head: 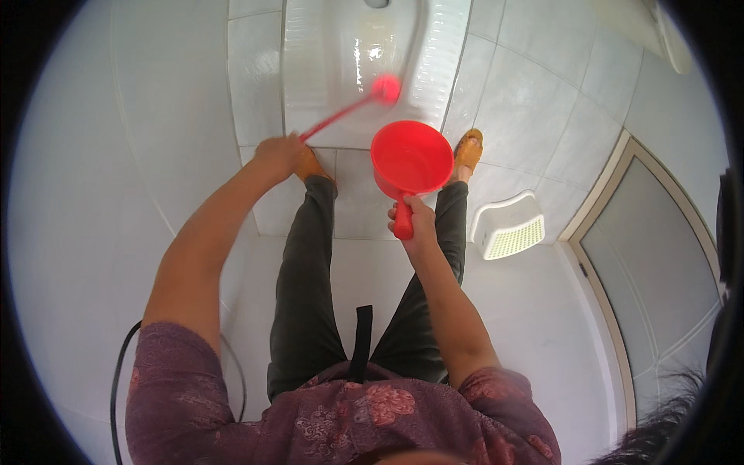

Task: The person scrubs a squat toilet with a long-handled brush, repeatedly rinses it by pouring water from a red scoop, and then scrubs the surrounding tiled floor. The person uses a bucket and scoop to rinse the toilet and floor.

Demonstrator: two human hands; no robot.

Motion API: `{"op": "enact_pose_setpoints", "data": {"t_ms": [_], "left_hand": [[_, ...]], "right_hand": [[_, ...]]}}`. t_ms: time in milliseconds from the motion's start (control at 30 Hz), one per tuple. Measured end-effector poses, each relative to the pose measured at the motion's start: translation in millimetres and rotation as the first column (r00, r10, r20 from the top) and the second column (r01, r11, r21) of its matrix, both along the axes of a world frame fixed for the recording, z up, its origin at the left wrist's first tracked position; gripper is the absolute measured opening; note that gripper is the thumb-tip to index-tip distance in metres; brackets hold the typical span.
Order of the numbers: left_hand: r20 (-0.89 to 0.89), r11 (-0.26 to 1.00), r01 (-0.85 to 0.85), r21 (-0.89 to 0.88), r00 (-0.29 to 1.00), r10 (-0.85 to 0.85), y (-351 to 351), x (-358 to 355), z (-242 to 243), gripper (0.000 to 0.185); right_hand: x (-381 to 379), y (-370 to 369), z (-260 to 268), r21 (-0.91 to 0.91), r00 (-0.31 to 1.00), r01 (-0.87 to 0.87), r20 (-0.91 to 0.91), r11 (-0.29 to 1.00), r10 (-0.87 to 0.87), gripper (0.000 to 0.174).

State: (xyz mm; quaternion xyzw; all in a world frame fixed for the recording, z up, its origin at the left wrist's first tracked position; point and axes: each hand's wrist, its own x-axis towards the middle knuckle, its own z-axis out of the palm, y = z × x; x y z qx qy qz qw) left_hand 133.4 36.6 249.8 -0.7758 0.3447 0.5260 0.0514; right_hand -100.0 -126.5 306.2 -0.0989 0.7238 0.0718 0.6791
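Note:
My left hand (280,157) grips the end of the thin handle of a red toilet brush (343,114). The brush's round head looks blurred over the near end of a white ceramic squat toilet (314,75); whether it touches the basin I cannot tell. In my right hand (419,224) is the handle of a red plastic dipper (411,156), held upright just this side of the toilet. Its inside faces me, and whether it holds water is not clear. The surface of the toilet shines as if wet.
Beside my right foot, a white plastic step stool (505,224) with a green-dotted top lies near the wall. A framed door (651,232) stands at the right. At the lower left hangs a dark hose (120,372). My feet are on both sides of the toilet's near end.

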Motion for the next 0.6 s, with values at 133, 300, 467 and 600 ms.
{"op": "enact_pose_setpoints", "data": {"t_ms": [133,300,467,600], "left_hand": [[0.074,0.979,0.057,0.197,0.995,-0.073,48,26,16,0.016],[0.221,0.994,-0.103,-0.027,0.969,0.107,9,48,16,0.018],[0.197,0.933,-0.313,-0.178,0.918,0.346,-57,55,11,0.022],[0.029,0.31,-0.949,0.06,0.312,0.95,-129,59,-18,0.025]], "right_hand": [[8,-10,12,-0.017,1.0,0.006,0.011,1.0,-0.006,0.022],[19,-61,49,-0.127,0.994,-0.015,0.103,0.992,0.028,0.025],[25,-143,96,-0.275,0.969,0.064,0.247,0.959,0.006,0.023],[30,-211,112,-0.37,0.969,-0.048,0.206,0.928,0.132,0.022]]}}
